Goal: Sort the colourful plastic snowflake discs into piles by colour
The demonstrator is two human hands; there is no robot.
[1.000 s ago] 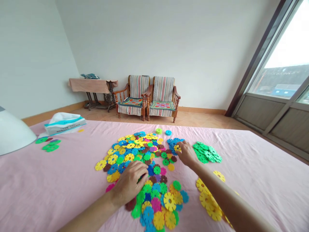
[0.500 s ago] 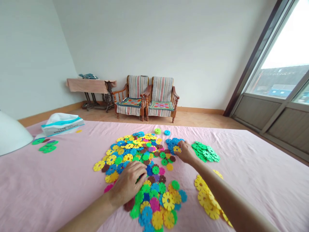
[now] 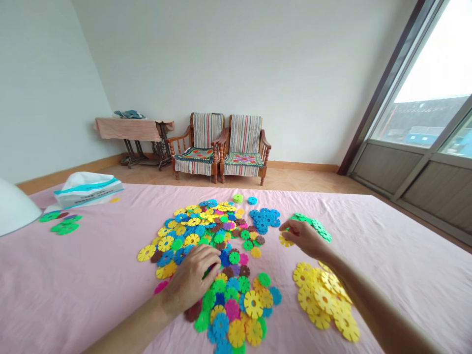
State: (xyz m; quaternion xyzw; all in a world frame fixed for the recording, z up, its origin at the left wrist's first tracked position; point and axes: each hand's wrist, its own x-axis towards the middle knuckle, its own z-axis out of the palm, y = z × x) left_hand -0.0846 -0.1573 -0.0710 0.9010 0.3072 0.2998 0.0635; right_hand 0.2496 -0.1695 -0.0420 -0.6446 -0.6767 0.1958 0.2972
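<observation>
My right hand (image 3: 307,238) pinches a yellow snowflake disc (image 3: 285,240) with slotted edges. It is beside the green disc pile (image 3: 320,230), covering part of it, and above the yellow disc pile (image 3: 324,299). My left hand (image 3: 195,273) lies curled over the mixed pile of colored discs (image 3: 192,239), thumb and fingers close together. Whatever is between its fingers is hidden, though a bit of green shows near the thumb. More mixed discs (image 3: 233,310) spread in front of that hand. A blue disc pile (image 3: 264,219) lies to the left of my right hand.
A tissue pack (image 3: 89,191), a few loose discs (image 3: 65,225) and a white rounded object (image 3: 16,210) are at the left of the pink tablecloth (image 3: 110,275). Beyond the table stand two wooden armchairs (image 3: 245,140) and a cloth-covered sewing table (image 3: 127,129).
My right hand has moved right with the yellow disc, from over the blue pile to beside the green pile. My left hand stays over the mixed pile. The view has shifted slightly.
</observation>
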